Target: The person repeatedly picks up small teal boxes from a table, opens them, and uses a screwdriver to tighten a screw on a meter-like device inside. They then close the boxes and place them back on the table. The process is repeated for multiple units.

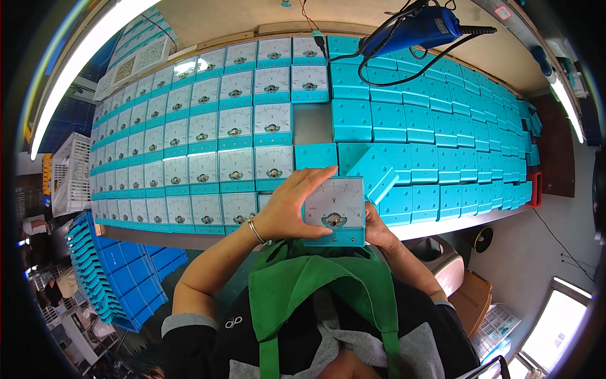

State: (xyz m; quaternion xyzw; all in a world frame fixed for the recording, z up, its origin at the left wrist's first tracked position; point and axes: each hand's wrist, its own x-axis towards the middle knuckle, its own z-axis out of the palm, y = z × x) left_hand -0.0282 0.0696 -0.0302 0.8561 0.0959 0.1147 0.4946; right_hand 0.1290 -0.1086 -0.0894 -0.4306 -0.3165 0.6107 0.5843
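Note:
Close to my body, at the bench's front edge, I hold a square analog voltmeter (344, 199) with a pale dial and a teal base. My left hand (285, 203) grips its left side, thumb on the front and fingers at the upper edge. My right hand (380, 231) closes on its lower right edge; most of those fingers are hidden behind the meter. Just beyond it, a teal housing (377, 172) lies tilted across its neighbours. Another teal housing (315, 156) sits square beside it.
Rows of similar meters (236, 128) cover the bench's left side; teal housings (404, 120) fill the right. A gap (312, 123) shows the bench top between them. A blue corded tool (416, 31) lies at the back. Blue crates (126, 271) stand at lower left.

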